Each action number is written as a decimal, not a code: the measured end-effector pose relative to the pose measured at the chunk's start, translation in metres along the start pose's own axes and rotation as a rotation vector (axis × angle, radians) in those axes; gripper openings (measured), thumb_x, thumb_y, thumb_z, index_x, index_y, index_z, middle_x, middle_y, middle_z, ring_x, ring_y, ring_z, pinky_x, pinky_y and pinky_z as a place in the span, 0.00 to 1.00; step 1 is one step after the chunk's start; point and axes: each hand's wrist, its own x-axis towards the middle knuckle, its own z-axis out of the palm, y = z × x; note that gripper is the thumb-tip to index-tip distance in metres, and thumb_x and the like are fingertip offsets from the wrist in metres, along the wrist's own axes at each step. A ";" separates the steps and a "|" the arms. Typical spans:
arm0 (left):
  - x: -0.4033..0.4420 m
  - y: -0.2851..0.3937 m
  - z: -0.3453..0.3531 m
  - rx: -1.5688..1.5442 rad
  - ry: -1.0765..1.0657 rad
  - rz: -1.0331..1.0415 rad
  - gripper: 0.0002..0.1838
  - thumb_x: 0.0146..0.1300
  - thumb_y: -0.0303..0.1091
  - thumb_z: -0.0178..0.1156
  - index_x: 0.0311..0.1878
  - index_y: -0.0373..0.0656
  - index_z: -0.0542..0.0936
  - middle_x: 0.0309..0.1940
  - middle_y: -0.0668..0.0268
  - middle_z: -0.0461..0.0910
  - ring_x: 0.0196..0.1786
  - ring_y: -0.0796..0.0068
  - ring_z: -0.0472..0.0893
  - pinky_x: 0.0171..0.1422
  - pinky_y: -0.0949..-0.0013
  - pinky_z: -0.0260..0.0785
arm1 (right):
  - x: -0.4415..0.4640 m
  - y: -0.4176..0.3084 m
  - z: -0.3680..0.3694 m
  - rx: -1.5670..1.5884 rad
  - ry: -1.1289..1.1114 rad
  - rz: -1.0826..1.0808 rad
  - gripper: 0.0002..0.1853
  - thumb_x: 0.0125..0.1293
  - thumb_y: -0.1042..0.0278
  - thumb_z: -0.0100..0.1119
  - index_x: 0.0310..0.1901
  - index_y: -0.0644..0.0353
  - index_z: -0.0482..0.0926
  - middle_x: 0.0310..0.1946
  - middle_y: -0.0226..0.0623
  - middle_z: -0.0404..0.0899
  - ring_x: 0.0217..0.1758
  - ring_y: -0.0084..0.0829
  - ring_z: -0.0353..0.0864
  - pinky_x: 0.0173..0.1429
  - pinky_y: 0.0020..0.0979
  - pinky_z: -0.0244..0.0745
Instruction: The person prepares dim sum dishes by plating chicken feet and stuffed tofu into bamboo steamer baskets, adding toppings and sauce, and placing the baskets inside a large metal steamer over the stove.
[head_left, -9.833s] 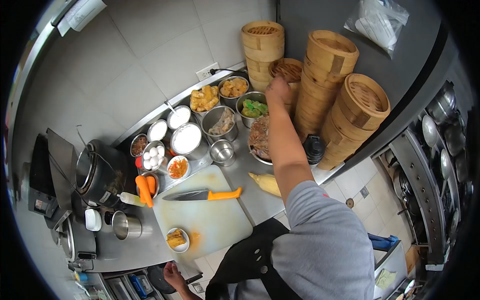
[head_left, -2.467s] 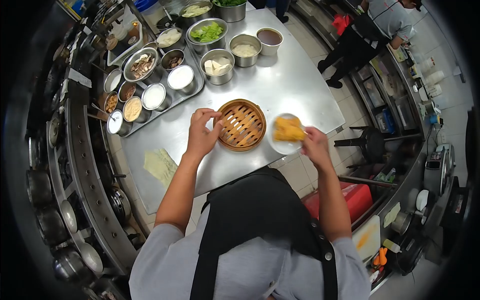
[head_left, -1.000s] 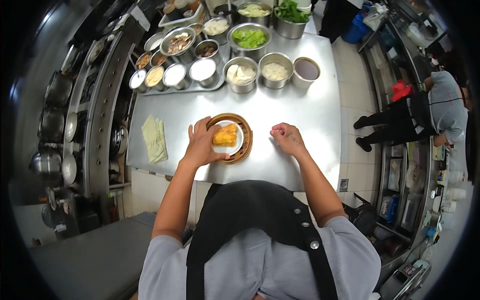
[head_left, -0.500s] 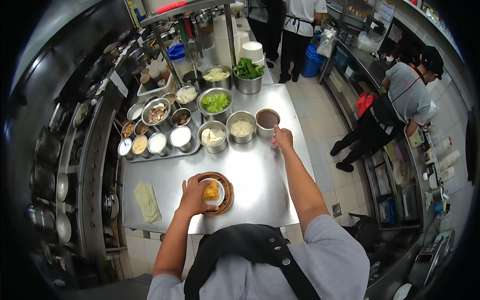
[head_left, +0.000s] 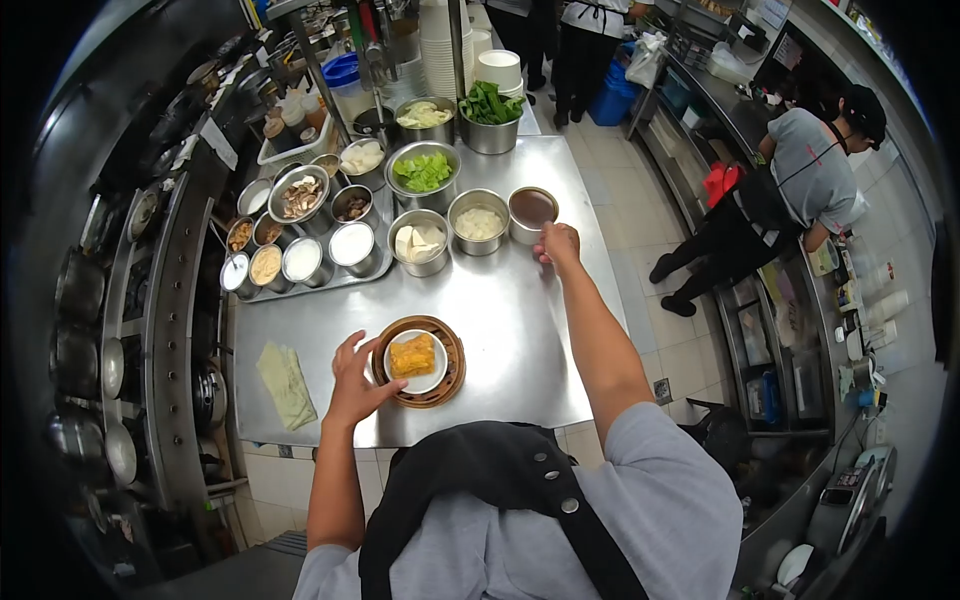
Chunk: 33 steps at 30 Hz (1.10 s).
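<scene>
A round bamboo steamer (head_left: 455, 372) rests on the steel table near its front edge. Inside it lies a small white plate (head_left: 437, 383) bearing a golden-yellow folded piece of food (head_left: 412, 357). My left hand (head_left: 358, 382) is at the steamer's left side, fingers apart, the thumb reaching over the rim by the plate. Farther back, my right hand (head_left: 558, 245) is at the near-right rim of a round container of brown liquid (head_left: 533, 207). Its fingers are pressed together; what they pinch is too small to tell.
Pots of tofu (head_left: 420, 243), a pale chopped ingredient (head_left: 479, 222) and lettuce (head_left: 423, 172) stand behind the steamer. A metal tray (head_left: 345, 280) of several bowls is at the back left. A folded cloth (head_left: 285, 385) lies left. Another person (head_left: 790, 180) bends over the right counter.
The food on its plate went from my right hand into the steamer. My right hand then moved forward to the brown liquid. My left hand has loosened and shifted slightly left from the plate.
</scene>
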 end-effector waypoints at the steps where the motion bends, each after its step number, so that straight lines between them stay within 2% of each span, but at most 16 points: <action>1: -0.006 -0.007 -0.002 -0.013 0.017 -0.017 0.43 0.39 0.47 0.80 0.61 0.45 0.75 0.66 0.52 0.64 0.69 0.50 0.61 0.72 0.50 0.52 | -0.002 0.002 -0.001 -0.012 -0.006 -0.005 0.10 0.62 0.61 0.53 0.31 0.59 0.75 0.24 0.33 0.77 0.23 0.28 0.80 0.21 0.28 0.72; 7: -0.039 -0.032 -0.011 -0.093 0.078 -0.162 0.40 0.39 0.44 0.80 0.59 0.44 0.76 0.66 0.54 0.64 0.69 0.52 0.61 0.71 0.53 0.57 | -0.028 0.012 -0.018 -0.143 -0.105 -0.013 0.10 0.64 0.60 0.53 0.34 0.59 0.75 0.28 0.34 0.79 0.26 0.27 0.82 0.25 0.27 0.73; 18: -0.061 -0.046 -0.023 -0.111 0.111 -0.234 0.38 0.44 0.41 0.78 0.60 0.44 0.75 0.67 0.56 0.63 0.68 0.53 0.62 0.69 0.54 0.58 | -0.111 0.034 -0.048 -0.246 -0.300 -0.009 0.14 0.70 0.56 0.52 0.37 0.60 0.74 0.35 0.35 0.81 0.32 0.25 0.82 0.31 0.26 0.74; 19: -0.060 -0.041 -0.025 -0.138 0.099 -0.275 0.36 0.46 0.38 0.77 0.60 0.44 0.75 0.67 0.56 0.63 0.69 0.54 0.61 0.69 0.54 0.59 | -0.122 0.034 -0.048 -0.229 -0.254 -0.009 0.16 0.69 0.56 0.52 0.31 0.61 0.77 0.28 0.37 0.80 0.30 0.32 0.83 0.31 0.32 0.74; 22: -0.063 -0.047 -0.020 -0.060 0.121 -0.224 0.33 0.49 0.35 0.75 0.60 0.45 0.75 0.67 0.56 0.63 0.69 0.54 0.61 0.69 0.55 0.59 | -0.156 0.017 -0.056 -0.785 -0.088 -0.243 0.16 0.71 0.55 0.50 0.33 0.60 0.77 0.30 0.40 0.80 0.34 0.40 0.82 0.40 0.39 0.75; 23: -0.065 -0.048 -0.019 -0.055 0.121 -0.240 0.32 0.50 0.34 0.74 0.60 0.46 0.75 0.67 0.57 0.63 0.69 0.55 0.61 0.63 0.59 0.62 | -0.168 0.009 -0.054 -0.767 -0.026 -0.312 0.12 0.69 0.61 0.51 0.38 0.59 0.79 0.39 0.47 0.80 0.45 0.47 0.79 0.51 0.43 0.72; 25: -0.068 -0.051 -0.016 -0.042 0.121 -0.269 0.31 0.51 0.33 0.73 0.61 0.47 0.75 0.67 0.58 0.63 0.70 0.58 0.62 0.52 0.65 0.70 | -0.164 0.012 -0.055 -0.768 0.058 -0.710 0.09 0.66 0.66 0.53 0.41 0.58 0.81 0.47 0.49 0.76 0.52 0.49 0.75 0.55 0.44 0.70; 26: -0.069 -0.054 -0.015 -0.040 0.124 -0.262 0.31 0.52 0.32 0.72 0.61 0.48 0.75 0.67 0.58 0.63 0.70 0.59 0.62 0.48 0.67 0.70 | -0.163 0.011 -0.054 -0.758 0.099 -0.908 0.09 0.65 0.68 0.54 0.43 0.57 0.81 0.51 0.50 0.74 0.55 0.49 0.73 0.57 0.44 0.69; 27: -0.071 -0.058 -0.013 -0.037 0.128 -0.252 0.30 0.52 0.32 0.72 0.61 0.48 0.75 0.68 0.59 0.63 0.70 0.60 0.62 0.45 0.69 0.70 | -0.159 0.003 -0.053 -0.812 0.021 -0.905 0.15 0.59 0.73 0.57 0.49 0.54 0.82 0.60 0.53 0.68 0.64 0.52 0.65 0.64 0.46 0.64; 28: -0.071 -0.060 -0.013 -0.034 0.132 -0.242 0.30 0.52 0.31 0.71 0.61 0.49 0.75 0.68 0.59 0.63 0.70 0.60 0.62 0.41 0.70 0.70 | -0.154 -0.002 -0.050 -0.856 0.003 -0.955 0.16 0.58 0.73 0.58 0.49 0.54 0.82 0.61 0.53 0.67 0.65 0.52 0.64 0.66 0.46 0.63; 31: -0.068 -0.048 -0.019 -0.109 0.128 -0.329 0.30 0.53 0.31 0.71 0.61 0.49 0.75 0.68 0.60 0.63 0.69 0.60 0.62 0.44 0.69 0.70 | -0.138 -0.016 -0.035 -0.976 -0.073 -1.078 0.19 0.55 0.74 0.59 0.50 0.53 0.83 0.65 0.53 0.65 0.69 0.52 0.61 0.70 0.47 0.59; 33: -0.073 -0.058 -0.017 -0.040 0.162 -0.273 0.30 0.53 0.31 0.71 0.61 0.49 0.75 0.68 0.60 0.63 0.69 0.61 0.62 0.45 0.69 0.69 | -0.130 -0.023 -0.027 -1.040 -0.154 -1.118 0.20 0.54 0.74 0.59 0.51 0.52 0.83 0.67 0.53 0.63 0.72 0.51 0.59 0.71 0.46 0.58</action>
